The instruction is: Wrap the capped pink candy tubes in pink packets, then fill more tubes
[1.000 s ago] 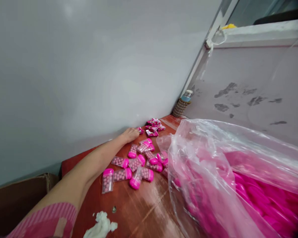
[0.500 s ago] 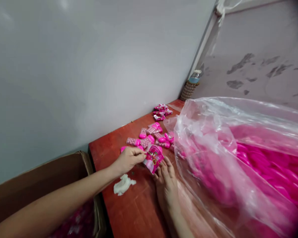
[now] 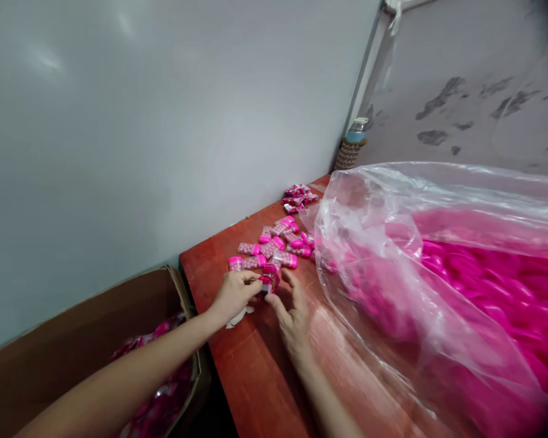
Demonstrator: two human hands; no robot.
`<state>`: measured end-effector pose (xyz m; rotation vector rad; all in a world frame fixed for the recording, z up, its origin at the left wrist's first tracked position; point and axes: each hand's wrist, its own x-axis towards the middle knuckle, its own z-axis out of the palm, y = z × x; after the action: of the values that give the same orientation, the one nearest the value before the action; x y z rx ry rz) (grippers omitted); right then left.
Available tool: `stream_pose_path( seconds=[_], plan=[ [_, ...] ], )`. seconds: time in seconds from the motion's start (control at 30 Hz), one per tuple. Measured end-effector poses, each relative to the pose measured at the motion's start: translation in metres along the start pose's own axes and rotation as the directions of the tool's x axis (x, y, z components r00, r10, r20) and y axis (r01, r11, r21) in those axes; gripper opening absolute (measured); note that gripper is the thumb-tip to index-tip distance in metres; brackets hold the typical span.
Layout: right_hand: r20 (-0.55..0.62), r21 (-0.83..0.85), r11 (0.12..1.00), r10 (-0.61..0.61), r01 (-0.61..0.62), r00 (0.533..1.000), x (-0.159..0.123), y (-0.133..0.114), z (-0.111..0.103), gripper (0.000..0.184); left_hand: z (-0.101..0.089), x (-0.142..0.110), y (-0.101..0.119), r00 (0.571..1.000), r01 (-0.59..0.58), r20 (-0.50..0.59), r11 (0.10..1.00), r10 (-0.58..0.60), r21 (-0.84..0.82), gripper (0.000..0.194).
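In my left hand [image 3: 235, 295], thumb and fingers pinch a small pink printed wrapper [image 3: 269, 278], which stands folded or edge-on above the table. My right hand [image 3: 293, 313] is beside its right side, thumb and fingers apart and curved around it; whether the thumb touches it I cannot tell. Just beyond lie several small clear containers [image 3: 271, 247] with pink caps and pink beads inside. A white crumpled scrap [image 3: 240, 316] is partly hidden under my left hand.
The red table [image 3: 260, 371] meets a pale wall. More pink wrappers [image 3: 299, 198] lie at the back. A large clear plastic bag [image 3: 347, 201] of pink pieces fills the right. At lower left stands a cardboard box [image 3: 178, 277] holding pink packets. A bottle [image 3: 358, 129] sits in the corner.
The wrapper has turned from showing its flat printed face to being folded or edge-on. My right hand's fingers have moved up around it. The view has shifted slightly.
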<state>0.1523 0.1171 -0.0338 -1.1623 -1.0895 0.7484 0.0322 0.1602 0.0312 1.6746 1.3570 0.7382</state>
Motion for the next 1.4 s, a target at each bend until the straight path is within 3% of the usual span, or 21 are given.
stream_pose_path(
  seconds=[0.13, 0.23, 0.37, 0.5, 0.63, 0.7, 0.77, 0.83, 0.87, 0.93, 1.03, 1.1, 1.2, 1.3, 1.4],
  plan=[
    [0.119, -0.102, 0.988, -0.101, 0.113, 0.988, -0.004, -0.001, 0.0, 0.058, -0.004, -0.004, 0.01, 0.994, -0.042, 0.105, 0.997, 0.035, 0.064, 0.019],
    [0.16, 0.004, 1.0, -0.002, 0.002, 0.987, -0.003, 0.0, -0.004, 0.06, -0.011, -0.006, 0.02, 0.975, -0.139, 0.19, 0.983, 0.115, 0.119, 0.018],
    [0.225, 0.181, 0.967, 0.136, -0.178, 0.965, 0.002, -0.002, -0.009, 0.048, -0.022, -0.005, 0.027, 0.932, -0.21, 0.323, 0.971, 0.164, 0.114, 0.016],
    [0.219, 0.288, 0.926, 0.187, -0.246, 0.958, 0.0, -0.007, -0.005, 0.034, -0.035, -0.009, 0.024, 0.931, -0.138, 0.351, 0.986, 0.097, 0.092, 0.017],
    [0.284, 0.363, 0.849, 0.292, -0.384, 0.914, -0.01, -0.008, 0.001, 0.029, -0.055, -0.029, 0.011, 0.918, -0.019, 0.396, 1.0, 0.014, 0.007, 0.018],
    [0.239, 0.33, 0.832, 0.383, -0.446, 0.892, -0.011, -0.005, -0.004, 0.029, -0.069, -0.045, 0.003, 0.925, 0.011, 0.38, 0.999, 0.001, -0.03, 0.016],
    [0.089, 0.291, 0.837, 0.458, -0.463, 0.884, -0.006, -0.003, -0.011, 0.029, -0.084, -0.062, -0.008, 0.947, 0.031, 0.321, 0.999, -0.018, -0.037, 0.015],
    [-0.01, 0.265, 0.866, 0.442, -0.424, 0.897, 0.006, -0.006, -0.012, 0.029, -0.098, -0.077, -0.021, 0.974, 0.06, 0.223, 0.997, -0.047, -0.05, 0.014],
    [0.015, 0.245, 0.888, 0.399, -0.39, 0.917, 0.014, -0.011, -0.007, 0.029, -0.104, -0.083, -0.029, 0.983, 0.085, 0.168, 0.992, -0.069, -0.092, 0.014],
    [0.178, 0.184, 0.927, 0.296, -0.328, 0.938, 0.035, -0.023, 0.016, 0.029, -0.112, -0.088, -0.043, 0.988, 0.154, 0.067, 0.947, -0.141, -0.282, 0.017],
    [0.385, 0.079, 0.951, 0.248, -0.3, 0.889, 0.072, -0.035, 0.077, 0.031, -0.115, -0.086, -0.062, 0.961, 0.209, -0.004, 0.736, -0.277, -0.644, 0.022],
    [0.401, 0.011, 0.949, 0.283, -0.314, 0.871, 0.098, -0.029, 0.121, 0.031, -0.117, -0.081, -0.071, 0.944, 0.18, -0.033, 0.599, -0.327, -0.78, 0.024],
    [0.395, -0.069, 0.954, 0.294, -0.291, 0.87, 0.13, -0.005, 0.171, 0.029, -0.122, -0.073, -0.082, 0.933, 0.124, -0.077, 0.514, -0.353, -0.848, 0.025],
    [0.344, -0.157, 0.961, 0.268, -0.226, 0.9, 0.146, 0.014, 0.189, 0.034, -0.128, -0.067, -0.089, 0.938, 0.084, -0.108, 0.519, -0.329, -0.851, 0.026],
    [0.303, -0.208, 0.973, 0.159, -0.098, 0.94, 0.141, 0.008, 0.177, 0.047, -0.131, -0.062, -0.093, 0.946, 0.062, -0.133, 0.567, -0.296, -0.821, 0.027]
  ],
)
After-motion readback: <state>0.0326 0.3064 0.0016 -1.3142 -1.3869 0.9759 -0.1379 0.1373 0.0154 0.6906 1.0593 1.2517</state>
